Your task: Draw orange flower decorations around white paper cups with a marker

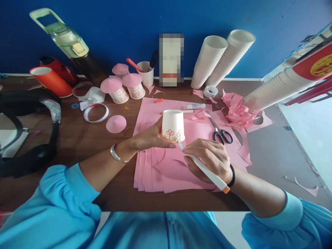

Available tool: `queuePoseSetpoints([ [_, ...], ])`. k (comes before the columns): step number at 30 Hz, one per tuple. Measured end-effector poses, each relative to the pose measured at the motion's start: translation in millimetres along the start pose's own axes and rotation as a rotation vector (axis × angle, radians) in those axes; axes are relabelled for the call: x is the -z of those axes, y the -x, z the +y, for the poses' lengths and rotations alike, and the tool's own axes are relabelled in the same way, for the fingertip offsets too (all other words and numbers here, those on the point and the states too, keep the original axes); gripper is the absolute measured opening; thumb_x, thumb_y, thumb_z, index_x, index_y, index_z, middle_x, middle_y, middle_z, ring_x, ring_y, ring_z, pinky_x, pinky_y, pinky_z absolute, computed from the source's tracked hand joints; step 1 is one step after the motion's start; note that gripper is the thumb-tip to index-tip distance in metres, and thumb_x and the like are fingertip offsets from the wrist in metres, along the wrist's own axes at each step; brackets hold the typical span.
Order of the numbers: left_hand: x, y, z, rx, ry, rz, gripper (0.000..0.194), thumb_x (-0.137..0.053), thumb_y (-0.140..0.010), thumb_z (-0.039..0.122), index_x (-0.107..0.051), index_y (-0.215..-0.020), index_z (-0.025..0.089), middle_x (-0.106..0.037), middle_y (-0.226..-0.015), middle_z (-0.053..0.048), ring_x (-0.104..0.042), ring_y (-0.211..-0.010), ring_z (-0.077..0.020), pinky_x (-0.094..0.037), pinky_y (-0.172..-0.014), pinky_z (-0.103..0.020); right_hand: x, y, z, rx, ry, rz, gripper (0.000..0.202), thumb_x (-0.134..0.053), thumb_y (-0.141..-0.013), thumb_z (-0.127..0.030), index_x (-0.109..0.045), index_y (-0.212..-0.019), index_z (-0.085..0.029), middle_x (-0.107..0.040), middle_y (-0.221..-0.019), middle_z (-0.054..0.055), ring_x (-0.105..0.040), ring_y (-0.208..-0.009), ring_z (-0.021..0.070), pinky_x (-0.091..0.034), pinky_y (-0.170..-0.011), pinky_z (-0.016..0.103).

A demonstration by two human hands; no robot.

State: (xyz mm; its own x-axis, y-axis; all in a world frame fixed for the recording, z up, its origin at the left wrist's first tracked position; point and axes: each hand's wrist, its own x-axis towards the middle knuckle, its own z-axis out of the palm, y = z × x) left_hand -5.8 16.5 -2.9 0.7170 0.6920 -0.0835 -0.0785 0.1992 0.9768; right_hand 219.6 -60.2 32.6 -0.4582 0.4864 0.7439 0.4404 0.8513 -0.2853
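Observation:
My left hand (pixel 154 136) is closed round the lower left side of a white paper cup (pixel 173 121) that is upside down. Orange flowers and grass are drawn near the cup's rim. In my right hand (pixel 207 157) is a white marker pen (pixel 210 173) with an orange end, its tip at the cup's rim. Beneath both hands lies a stack of pink paper sheets (pixel 176 176). Scissors (pixel 219 131) with dark handles rest on the paper to the right, near a glue stick (pixel 194 106). A small orange pen cap (pixel 159 100) lies behind the cup.
Cups with pink cone roofs (pixel 132 86) stand at the back left, near a loose pink cone (pixel 116 123) and a tape roll (pixel 95 113). Tall cup stacks (pixel 210 62) lean by the blue wall. Crumpled pink paper (pixel 238 110) lies right; headphones (pixel 52 128) lie left.

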Motion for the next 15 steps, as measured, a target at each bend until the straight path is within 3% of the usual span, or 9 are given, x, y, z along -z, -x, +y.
queuePoseSetpoints([
  [5, -1.6, 0.0, 4.0, -0.083, 0.028, 0.004, 0.085, -0.092, -0.075, 0.037, -0.053, -0.15, 0.031, -0.069, -0.129, -0.01, -0.059, -0.135, -0.0346, -0.054, -0.103, -0.045, 1.1, -0.4, -0.2, 0.0, -0.001, 0.023, 0.022, -0.064, -0.095, -0.007, -0.062, -0.113, -0.018, -0.075, -0.08, 0.006, -0.073, -0.066, 0.0187, -0.063, -0.06, 0.03],
  [9, -0.2, -0.4, 4.1, -0.117, 0.051, -0.032, 0.066, -0.086, -0.082, 0.036, -0.059, -0.141, 0.028, -0.071, -0.128, -0.01, -0.067, -0.121, -0.0299, -0.055, -0.103, -0.046, 0.2, 1.7, 1.6, -0.016, 0.018, 0.042, 0.021, -0.064, -0.095, -0.007, -0.063, -0.112, -0.019, -0.074, -0.082, 0.003, -0.073, -0.067, 0.0167, -0.064, -0.061, 0.028],
  [15, 2.5, -0.1, 0.5, -0.125, 0.034, -0.042, 0.062, -0.086, -0.082, 0.036, -0.061, -0.137, 0.025, -0.074, -0.122, -0.009, -0.069, -0.117, -0.0293, -0.055, -0.103, -0.045, -1.2, 3.0, 3.3, -0.03, 0.041, 0.026, 0.022, -0.066, -0.092, -0.007, -0.064, -0.111, -0.018, -0.075, -0.084, 0.004, -0.074, -0.07, 0.0173, -0.063, -0.063, 0.028],
])
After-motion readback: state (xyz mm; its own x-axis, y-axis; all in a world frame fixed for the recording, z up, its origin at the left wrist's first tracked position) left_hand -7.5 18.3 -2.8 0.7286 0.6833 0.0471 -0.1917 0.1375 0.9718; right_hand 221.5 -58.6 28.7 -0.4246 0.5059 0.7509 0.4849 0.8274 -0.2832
